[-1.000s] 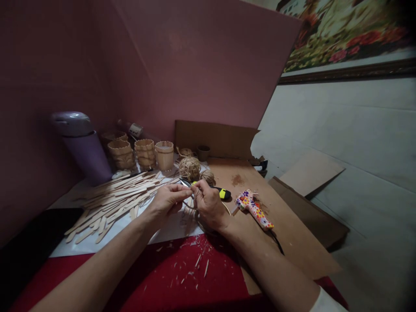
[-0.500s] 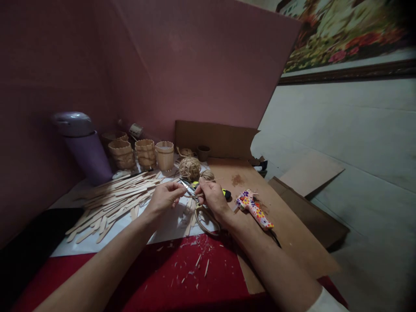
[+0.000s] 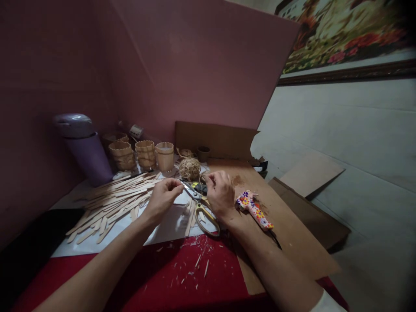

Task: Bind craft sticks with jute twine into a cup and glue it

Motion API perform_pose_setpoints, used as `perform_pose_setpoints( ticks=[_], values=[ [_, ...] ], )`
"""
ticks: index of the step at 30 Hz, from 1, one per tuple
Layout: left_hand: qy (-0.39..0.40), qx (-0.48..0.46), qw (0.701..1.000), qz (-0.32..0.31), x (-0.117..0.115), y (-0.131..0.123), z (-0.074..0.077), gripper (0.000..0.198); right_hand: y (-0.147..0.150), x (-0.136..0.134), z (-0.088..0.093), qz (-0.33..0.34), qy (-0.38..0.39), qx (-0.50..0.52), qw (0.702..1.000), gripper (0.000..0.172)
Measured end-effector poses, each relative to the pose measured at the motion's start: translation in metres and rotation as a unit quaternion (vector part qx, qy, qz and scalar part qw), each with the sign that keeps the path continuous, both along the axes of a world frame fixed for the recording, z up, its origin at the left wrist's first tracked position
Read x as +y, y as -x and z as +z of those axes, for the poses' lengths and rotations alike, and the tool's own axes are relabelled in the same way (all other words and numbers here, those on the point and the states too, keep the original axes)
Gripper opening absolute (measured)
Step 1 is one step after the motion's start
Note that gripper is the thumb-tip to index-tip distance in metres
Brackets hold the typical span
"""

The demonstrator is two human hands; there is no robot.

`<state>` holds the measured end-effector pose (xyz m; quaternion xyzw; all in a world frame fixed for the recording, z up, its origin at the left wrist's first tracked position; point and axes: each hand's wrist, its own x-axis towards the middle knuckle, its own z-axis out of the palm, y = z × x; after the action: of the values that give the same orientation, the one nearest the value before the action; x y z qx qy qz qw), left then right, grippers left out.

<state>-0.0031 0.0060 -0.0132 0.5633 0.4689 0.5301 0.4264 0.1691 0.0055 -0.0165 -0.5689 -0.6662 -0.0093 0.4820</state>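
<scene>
The tips of the left hand (image 3: 165, 195) were pinched together just beside the blade points of the scissors (image 3: 198, 201); whether something thin lay between them could not be told. The right hand (image 3: 221, 190) stood on the other side with curled fingers, and whether these were closed on anything could not be made out. The scissors lay slantwise between the two hands, points toward the far left, a gold handle loop toward the person. Part of the handle side ran close by the right hand, and contact there was unclear. A ball of twine (image 3: 190, 168) sat just beyond the blades, and a yellow and black tool (image 3: 199, 186) showed partly behind the scissors.

On the left, a spread of wooden sticks (image 3: 120, 199) bounded the left hand's room; on the right, a flower-patterned glue gun (image 3: 255, 209) lay near the right wrist. Farther back, wooden cups (image 3: 165, 156) and a purple flask (image 3: 87, 156) lined the far left side, and an upright cardboard strip (image 3: 214, 141) closed the back.

White paper (image 3: 167, 227) lay under the sticks, its near edge meeting a red cloth (image 3: 156, 277) strewn with scraps (image 3: 206, 268). A cardboard sheet (image 3: 286, 247) covered the right side. Pinkish panels (image 3: 195, 65) rose behind, beside a pale wall (image 3: 325, 125) with a framed picture (image 3: 351, 39).
</scene>
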Motion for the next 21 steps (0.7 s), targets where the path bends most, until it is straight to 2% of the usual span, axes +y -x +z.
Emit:
perform_pose_setpoints(
  ticks=[2, 5, 8, 12, 17, 21],
  values=[
    [-0.011, 0.018, 0.999, -0.041, -0.004, -0.003, 0.003, 0.021, 0.0, -0.001, 0.004, 0.068, -0.033, -0.027, 0.997, 0.016],
    [-0.01, 0.037, 0.995, -0.093, -0.008, -0.007, 0.006, 0.022, 0.0, 0.0, 0.005, 0.182, -0.002, -0.049, 0.982, 0.016],
    [-0.004, 0.049, 0.992, -0.113, -0.01, -0.008, 0.008, 0.023, -0.001, 0.005, 0.002, 0.248, 0.025, -0.041, 0.968, 0.017],
    [0.003, 0.067, 0.99, -0.123, -0.009, -0.007, 0.008, 0.026, -0.003, 0.006, 0.0, 0.271, 0.022, -0.048, 0.961, 0.017],
    [0.03, 0.114, 0.983, -0.143, -0.006, -0.006, 0.003, 0.027, -0.004, 0.0, 0.005, 0.267, -0.006, -0.127, 0.955, 0.008],
    [0.043, 0.15, 0.973, -0.172, -0.002, -0.005, -0.002, 0.026, -0.009, 0.002, 0.007, 0.291, -0.011, -0.169, 0.942, 0.009]
  ],
)
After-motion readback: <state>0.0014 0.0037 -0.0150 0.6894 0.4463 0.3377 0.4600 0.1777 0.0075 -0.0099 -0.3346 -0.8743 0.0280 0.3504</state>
